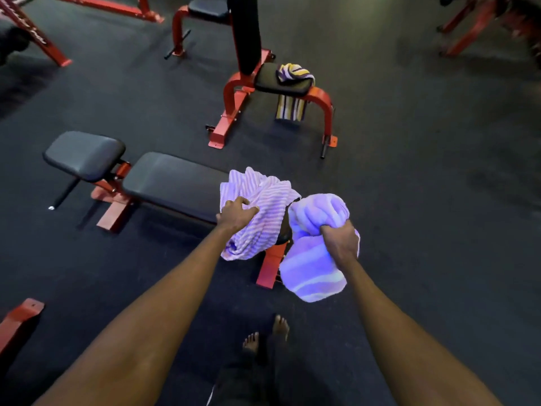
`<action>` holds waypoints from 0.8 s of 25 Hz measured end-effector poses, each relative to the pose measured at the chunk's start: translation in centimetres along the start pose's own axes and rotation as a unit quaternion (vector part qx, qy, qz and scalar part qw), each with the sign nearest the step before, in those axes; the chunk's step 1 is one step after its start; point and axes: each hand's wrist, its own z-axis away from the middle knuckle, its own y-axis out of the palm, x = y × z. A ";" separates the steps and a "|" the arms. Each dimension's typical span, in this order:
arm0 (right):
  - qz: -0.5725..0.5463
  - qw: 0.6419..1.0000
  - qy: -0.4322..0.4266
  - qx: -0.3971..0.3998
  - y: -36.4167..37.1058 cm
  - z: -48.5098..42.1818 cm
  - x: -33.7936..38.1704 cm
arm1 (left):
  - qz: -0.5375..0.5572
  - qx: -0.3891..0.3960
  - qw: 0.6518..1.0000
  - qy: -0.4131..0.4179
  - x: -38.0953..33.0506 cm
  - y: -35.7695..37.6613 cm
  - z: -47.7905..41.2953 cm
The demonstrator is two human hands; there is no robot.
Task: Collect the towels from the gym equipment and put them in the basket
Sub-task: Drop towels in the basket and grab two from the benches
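A pale ribbed towel (263,206) is draped over the near end of a flat black bench (172,180). My left hand (235,213) rests on top of it with the fingers curling into the cloth. Beside it, my right hand (339,241) is shut on a bunched pale striped towel (313,268) that hangs off the bench end. A third towel, striped yellow, purple and white (294,73), lies on the seat of the red upright bench (281,80) further away. No basket is in view.
Red-framed gym equipment stands at the far left (35,33), the far middle (202,13) and the far right (468,27). A red frame foot (20,317) juts in at the lower left. My bare feet (266,335) stand on the dark rubber floor (439,200).
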 end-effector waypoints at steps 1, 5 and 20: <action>-0.006 1.000 0.012 -0.005 0.5 -1.3 0.2 | -0.022 0.009 1.000 -0.005 -0.7 0.4 -1.3; 0.000 0.999 0.042 -0.009 1.5 -7.5 0.3 | -0.075 0.009 0.997 -0.016 -2.2 2.5 -6.9; -0.017 0.997 0.021 -0.073 10.1 -18.1 -10.2 | -0.280 0.110 0.952 -0.049 5.9 16.8 -29.3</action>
